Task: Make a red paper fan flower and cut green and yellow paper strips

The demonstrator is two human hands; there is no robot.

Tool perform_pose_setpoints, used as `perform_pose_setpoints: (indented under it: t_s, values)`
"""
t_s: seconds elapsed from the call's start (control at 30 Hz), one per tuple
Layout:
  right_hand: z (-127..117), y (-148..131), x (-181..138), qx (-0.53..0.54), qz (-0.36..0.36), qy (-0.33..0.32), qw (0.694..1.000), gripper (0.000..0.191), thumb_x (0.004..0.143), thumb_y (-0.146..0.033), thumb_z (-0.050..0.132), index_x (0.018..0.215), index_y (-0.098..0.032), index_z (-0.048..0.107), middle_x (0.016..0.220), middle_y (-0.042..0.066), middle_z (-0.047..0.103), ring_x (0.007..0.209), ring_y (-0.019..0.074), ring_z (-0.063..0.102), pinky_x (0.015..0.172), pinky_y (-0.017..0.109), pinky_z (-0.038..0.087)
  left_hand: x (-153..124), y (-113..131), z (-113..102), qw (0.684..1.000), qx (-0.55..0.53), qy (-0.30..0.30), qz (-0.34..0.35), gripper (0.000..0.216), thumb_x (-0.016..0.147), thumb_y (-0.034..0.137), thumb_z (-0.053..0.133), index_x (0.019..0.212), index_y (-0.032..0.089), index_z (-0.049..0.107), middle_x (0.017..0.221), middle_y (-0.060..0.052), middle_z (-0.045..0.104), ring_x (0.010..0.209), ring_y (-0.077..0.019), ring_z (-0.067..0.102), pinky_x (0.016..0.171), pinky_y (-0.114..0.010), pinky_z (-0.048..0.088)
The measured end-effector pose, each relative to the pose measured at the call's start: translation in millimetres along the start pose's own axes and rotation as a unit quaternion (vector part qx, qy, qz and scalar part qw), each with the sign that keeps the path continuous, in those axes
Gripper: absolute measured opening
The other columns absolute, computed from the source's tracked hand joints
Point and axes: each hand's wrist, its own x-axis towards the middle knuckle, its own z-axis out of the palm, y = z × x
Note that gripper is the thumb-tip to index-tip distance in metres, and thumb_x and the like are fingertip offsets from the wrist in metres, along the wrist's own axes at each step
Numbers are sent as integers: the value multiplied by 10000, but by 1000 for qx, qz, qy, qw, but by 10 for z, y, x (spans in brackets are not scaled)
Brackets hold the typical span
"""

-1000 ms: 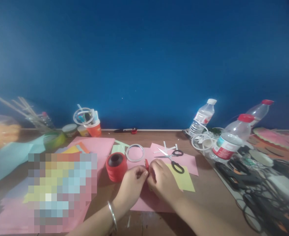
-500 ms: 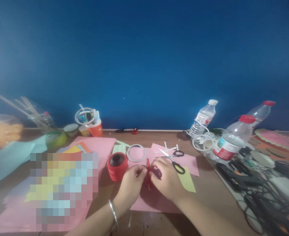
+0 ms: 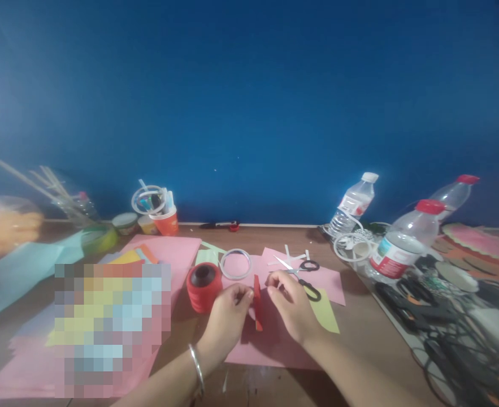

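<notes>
Head view: the left hand (image 3: 229, 312) is pinching a red strip (image 3: 257, 308) (probably light, easily creased, best gripped by its edges) over pink paper (image 3: 270, 351), the right hand (image 3: 292, 305) hanging half-open beside it, apparently empty.

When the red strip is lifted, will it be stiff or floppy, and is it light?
The red strip is probably light, because it looks thin and narrow. It may be fairly stiff, since it appears nearly straight in the left hand.
</notes>
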Motion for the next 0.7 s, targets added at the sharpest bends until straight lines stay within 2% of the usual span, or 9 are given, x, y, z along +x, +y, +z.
perform_pose_setpoints:
  t_s: [0.1, 0.2, 0.53, 0.7]
  values:
    - [21, -32, -6, -50, -35, -22, 998, 53, 731, -148, 524, 740, -199, 538, 755, 7, 574, 746, 175, 511, 684, 276, 373, -2, -1, -1, 1000, 1, 2, 6, 269, 727, 406, 525, 621, 160, 555, 487, 39, 468, 415, -94, 389, 416, -211, 304]
    - [37, -38, -7, -88, -58, -39, 994, 91, 738, -129, 528, 699, -202, 565, 723, 7, 594, 732, 177, 519, 673, 277, 369, -1, -8, -3, 1000, 2, 3, 6, 291, 724, 426, 529, 608, 159, 541, 502, 39, 461, 425, -92, 384, 416, -206, 302]
    - [78, 66, -26, -85, -24, -35, 995, 107, 799, -136, 469, 722, -196, 511, 723, -1, 579, 705, 152, 530, 646, 240, 374, 35, -128, 4, 999, 4, -37, 11, 229, 801, 369, 450, 717, 168, 521, 539, 54, 455, 423, -80, 414, 390, -177, 323]
    - [90, 78, -37, -75, -2, -40, 996, 103, 805, -146, 443, 734, -193, 503, 738, 10, 583, 720, 161, 537, 641, 243, 377, 23, -119, 23, 999, -6, -42, -3, 213, 807, 349, 444, 703, 173, 502, 522, 53, 470, 399, -78, 436, 355, -164, 325]
